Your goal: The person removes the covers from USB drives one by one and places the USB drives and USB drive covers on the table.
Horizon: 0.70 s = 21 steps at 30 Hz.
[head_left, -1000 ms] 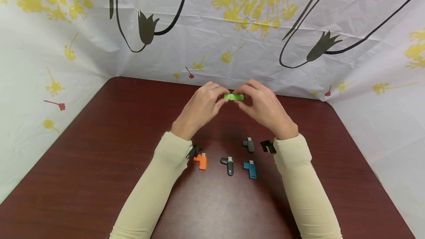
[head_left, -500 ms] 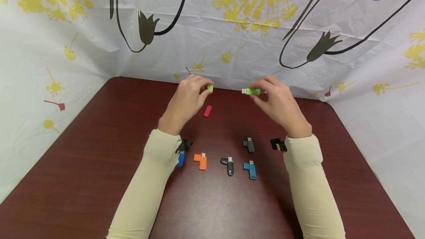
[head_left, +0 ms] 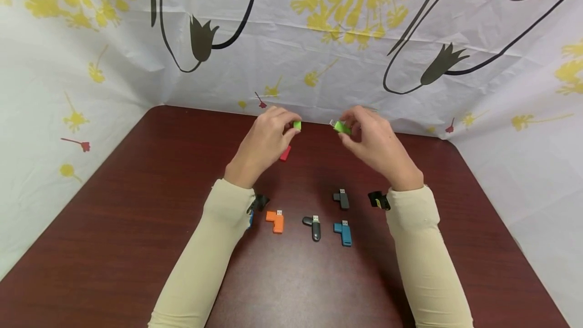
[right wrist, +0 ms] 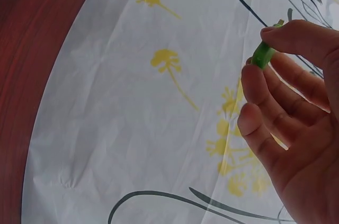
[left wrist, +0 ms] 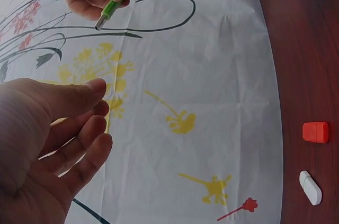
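In the head view my left hand (head_left: pixel 261 143) pinches a small green cap (head_left: pixel 297 125) between thumb and fingers, raised over the back of the table. Across a small gap, my right hand (head_left: pixel 375 140) pinches a green USB stick (head_left: pixel 342 128). Its bare metal plug points left, toward the cap, and tilts slightly upward. The left wrist view shows the plug end of the green USB stick (left wrist: pixel 112 8) too, while the cap is hidden there behind the fingers. In the right wrist view the thumb and fingers hold the green USB stick (right wrist: pixel 263 54).
Several uncapped USB sticks lie on the dark table: orange (head_left: pixel 277 221), black (head_left: pixel 315 229), blue-teal (head_left: pixel 344 233) and dark grey (head_left: pixel 343 199). A blue one is mostly behind the left sleeve. Farther back lie a red stick (left wrist: pixel 316 132) and a white stick (left wrist: pixel 311 188). A patterned cloth stands behind.
The green cap and USB stick, joined a second ago, came apart as my hands separated. Since then both hands have drawn a little closer together, and the stick has tilted.
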Each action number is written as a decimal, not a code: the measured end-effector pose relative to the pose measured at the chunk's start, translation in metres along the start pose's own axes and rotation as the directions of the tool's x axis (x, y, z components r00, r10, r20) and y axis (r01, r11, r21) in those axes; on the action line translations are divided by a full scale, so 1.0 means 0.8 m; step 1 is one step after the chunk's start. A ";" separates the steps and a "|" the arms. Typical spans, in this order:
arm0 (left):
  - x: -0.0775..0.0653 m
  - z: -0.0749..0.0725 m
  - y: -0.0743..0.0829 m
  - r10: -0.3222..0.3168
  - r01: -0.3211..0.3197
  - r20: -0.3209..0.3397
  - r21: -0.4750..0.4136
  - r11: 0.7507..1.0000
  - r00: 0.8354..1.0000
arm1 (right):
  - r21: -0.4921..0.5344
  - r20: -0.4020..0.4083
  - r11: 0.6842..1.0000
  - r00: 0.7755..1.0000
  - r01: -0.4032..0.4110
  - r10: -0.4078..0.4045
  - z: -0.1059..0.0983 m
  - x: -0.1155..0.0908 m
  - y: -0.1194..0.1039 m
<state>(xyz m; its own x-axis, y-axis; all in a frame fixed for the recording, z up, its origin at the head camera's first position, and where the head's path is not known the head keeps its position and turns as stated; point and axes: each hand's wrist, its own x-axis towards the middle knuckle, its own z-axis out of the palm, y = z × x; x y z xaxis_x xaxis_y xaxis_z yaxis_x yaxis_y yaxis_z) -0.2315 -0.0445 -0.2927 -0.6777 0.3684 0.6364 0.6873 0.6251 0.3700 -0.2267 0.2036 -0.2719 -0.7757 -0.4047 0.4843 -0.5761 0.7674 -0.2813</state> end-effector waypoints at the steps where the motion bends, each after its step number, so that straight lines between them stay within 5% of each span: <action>1: 0.000 0.000 0.000 -0.001 0.001 0.001 0.000 1.000 1.000 | 0.004 0.011 1.000 1.000 -0.008 0.008 0.000 0.000 -0.001; 10: -0.001 0.001 0.001 0.006 -0.006 0.004 0.001 1.000 1.000 | -0.039 0.131 0.999 0.991 0.013 -0.008 0.011 0.001 -0.008; 21: -0.001 0.003 0.002 0.009 -0.009 0.012 0.010 1.000 1.000 | -0.034 0.296 0.999 0.955 0.006 0.004 0.042 0.000 -0.018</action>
<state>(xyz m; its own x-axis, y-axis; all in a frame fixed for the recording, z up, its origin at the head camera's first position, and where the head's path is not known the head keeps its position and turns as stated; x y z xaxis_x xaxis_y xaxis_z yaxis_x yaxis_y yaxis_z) -0.2304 -0.0419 -0.2945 -0.6749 0.3821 0.6312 0.6904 0.6288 0.3577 -0.2271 0.1760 -0.2953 -0.8197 -0.5305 0.2161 -0.5717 0.7815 -0.2498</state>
